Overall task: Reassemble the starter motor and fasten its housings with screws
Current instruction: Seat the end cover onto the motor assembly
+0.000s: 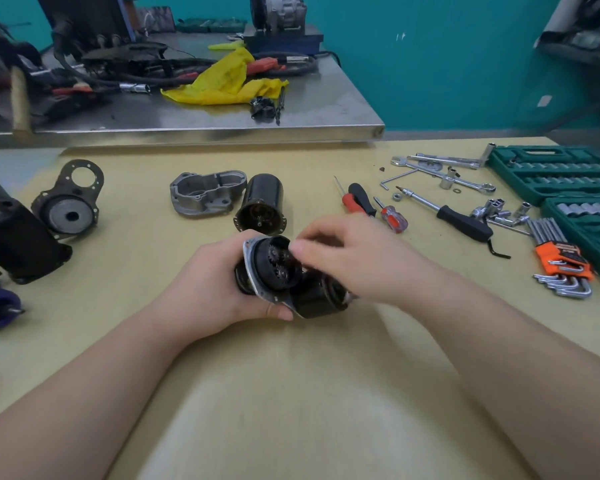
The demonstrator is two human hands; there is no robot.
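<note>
My left hand (215,282) grips a black starter gear housing (274,268) with a metal flange, its small planetary gears facing up. My right hand (343,258) hovers over it, thumb and fingers at the housing's rim by the gears; whether they pinch a part is hidden. A black solenoid cylinder (317,299) hangs from the same flange below. On the table behind stand the black motor body (262,204), lying open end toward me, and a grey cast end cover (207,192). Another housing with a flat plate (68,202) lies at the left.
Screwdrivers (390,216), pliers (361,199), a ratchet (458,218), loose sockets, wrenches and orange-held hex keys (561,268) lie at the right beside green socket cases (551,174). A large black part (18,237) sits far left. A steel bench (222,126) with a yellow rag stands behind.
</note>
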